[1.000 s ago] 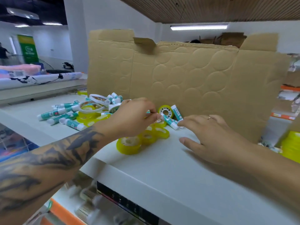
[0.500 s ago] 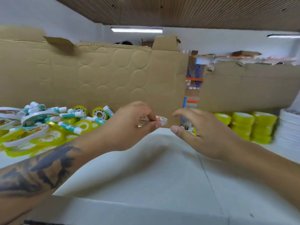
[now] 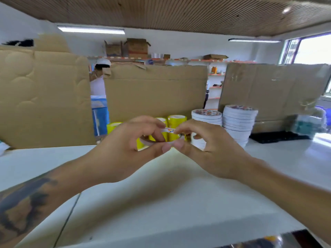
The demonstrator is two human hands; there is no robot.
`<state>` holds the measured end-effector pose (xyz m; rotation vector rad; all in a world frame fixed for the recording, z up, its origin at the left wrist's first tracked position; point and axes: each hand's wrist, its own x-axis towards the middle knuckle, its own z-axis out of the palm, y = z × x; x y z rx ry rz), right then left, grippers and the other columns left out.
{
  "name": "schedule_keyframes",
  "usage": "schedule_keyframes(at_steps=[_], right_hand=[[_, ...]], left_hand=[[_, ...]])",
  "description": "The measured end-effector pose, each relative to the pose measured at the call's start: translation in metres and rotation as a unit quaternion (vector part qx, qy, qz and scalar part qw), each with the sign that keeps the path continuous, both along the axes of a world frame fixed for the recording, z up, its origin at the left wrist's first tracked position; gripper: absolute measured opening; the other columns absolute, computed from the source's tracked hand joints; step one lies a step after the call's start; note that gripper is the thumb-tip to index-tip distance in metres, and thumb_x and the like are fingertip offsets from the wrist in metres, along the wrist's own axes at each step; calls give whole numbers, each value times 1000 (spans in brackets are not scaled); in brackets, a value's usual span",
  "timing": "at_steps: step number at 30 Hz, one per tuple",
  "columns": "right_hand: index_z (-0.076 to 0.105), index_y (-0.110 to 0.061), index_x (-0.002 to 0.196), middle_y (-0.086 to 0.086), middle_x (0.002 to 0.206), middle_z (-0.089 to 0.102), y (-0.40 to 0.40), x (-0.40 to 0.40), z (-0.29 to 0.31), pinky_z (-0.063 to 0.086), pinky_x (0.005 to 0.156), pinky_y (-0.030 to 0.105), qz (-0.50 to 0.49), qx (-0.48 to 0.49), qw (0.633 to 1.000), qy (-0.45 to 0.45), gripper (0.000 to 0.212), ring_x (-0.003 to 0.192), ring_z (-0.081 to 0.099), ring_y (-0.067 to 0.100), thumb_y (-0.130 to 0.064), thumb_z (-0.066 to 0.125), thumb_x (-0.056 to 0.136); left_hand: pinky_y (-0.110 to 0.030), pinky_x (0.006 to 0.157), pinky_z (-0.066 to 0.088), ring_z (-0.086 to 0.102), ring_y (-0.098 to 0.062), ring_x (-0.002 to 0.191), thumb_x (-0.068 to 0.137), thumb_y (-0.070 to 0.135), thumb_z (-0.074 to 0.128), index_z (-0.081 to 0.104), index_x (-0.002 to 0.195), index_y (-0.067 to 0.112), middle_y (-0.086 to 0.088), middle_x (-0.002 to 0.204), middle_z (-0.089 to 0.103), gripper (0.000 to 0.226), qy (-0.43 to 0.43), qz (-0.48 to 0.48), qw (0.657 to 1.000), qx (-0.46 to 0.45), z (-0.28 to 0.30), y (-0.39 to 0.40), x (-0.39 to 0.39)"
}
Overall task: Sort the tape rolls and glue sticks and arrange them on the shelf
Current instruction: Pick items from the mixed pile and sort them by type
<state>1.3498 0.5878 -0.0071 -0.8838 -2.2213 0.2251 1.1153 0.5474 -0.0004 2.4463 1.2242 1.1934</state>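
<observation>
Since a second ago: view has swung right, off the mixed pile of loose rolls and glue sticks, onto the sorted end of the white shelf top (image 3: 161, 203). The left hand (image 3: 125, 151) has carried a thin white tape roll with a printed label (image 3: 168, 131) across, held in the air above the shelf. The right hand (image 3: 211, 151), flat on the shelf before, has come up to meet it.

Grip now: both narrow, pinching the same roll. Left thumb and fingers curl round its near and left side; right fingertips (image 3: 179, 145) pinch its right edge. Looks like a hand-over, or squaring the roll up before placing. My guess is it goes onto the white stacks.

Meaning for the task: one more roll out of the pile, not yet set down.

Counts here:
- stacks of flat white tape rolls (image 3: 239, 120): two, just behind the right hand. Rolls per stack too blurred to count.
- yellow tape rolls (image 3: 176, 120): at least three columns show behind the hands; the rest hidden.
- glue sticks: none visible now.

Brown cardboard sheets (image 3: 155, 92) stand along the back.
</observation>
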Motion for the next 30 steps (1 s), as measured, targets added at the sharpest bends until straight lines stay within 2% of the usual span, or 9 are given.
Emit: schedule_keyframes(at_steps=[6,10,14,16,18,20,23,26,30], right_hand=[[65,-38,107,-20,111,68,7,79,-8,53,95,37,-22,-40,997,62,41,115,59,3,-71,55,84],[69,-36,104,-20,110,70,13,111,-2,54,95,40,-24,-39,996,80,46,113,63,5,-75,58,82],[70,-36,99,-24,106,70,26,128,10,49,97,26,-38,-19,996,79,38,109,61,-3,-68,62,80],[69,-37,96,-25,102,69,37,132,17,42,87,9,-58,1,996,73,27,104,58,-9,-61,67,84],[70,-37,95,-28,92,68,51,133,24,38,75,4,-82,15,994,69,20,94,55,-13,-56,70,87],[69,-37,100,-27,88,66,68,127,29,44,79,12,-110,32,992,48,26,89,57,-5,-60,67,89],[65,-39,104,-23,93,67,94,116,28,47,96,45,-145,50,988,27,32,98,61,12,-67,60,89],[63,-43,107,-20,98,68,109,108,23,38,102,47,-173,61,983,6,32,104,61,16,-69,54,91],[59,-43,118,-15,113,69,116,103,20,31,102,48,-219,78,972,-40,40,113,58,19,-72,47,93]], left_hand=[[-14,92,46,62,2,109,87,42,73,75,85,25,13,123,61,18,-12,-28,999,-13,1,15,77],[-31,100,51,61,2,113,89,42,76,76,87,31,22,120,59,11,-24,-33,999,-11,9,27,111],[-35,110,44,46,1,135,84,64,65,65,118,39,34,129,51,43,-35,20,999,15,7,35,122],[-32,108,44,45,6,130,79,77,56,56,127,46,34,127,52,57,-51,86,995,-26,5,35,119],[-30,102,46,49,4,122,76,85,49,53,128,46,26,125,54,65,-27,157,985,-65,-2,35,112],[-26,99,46,51,0,117,71,93,42,53,129,44,22,129,53,77,49,195,974,-108,-12,35,105],[-31,122,26,26,-3,148,58,108,16,41,145,51,20,158,36,107,193,174,945,-196,-37,34,95],[-40,128,0,-10,-3,155,56,106,-1,8,146,72,23,168,0,97,291,152,904,-272,-50,28,97],[-42,127,-3,-13,0,153,68,99,8,-1,145,74,28,166,-7,81,303,144,898,-284,-46,28,99]])
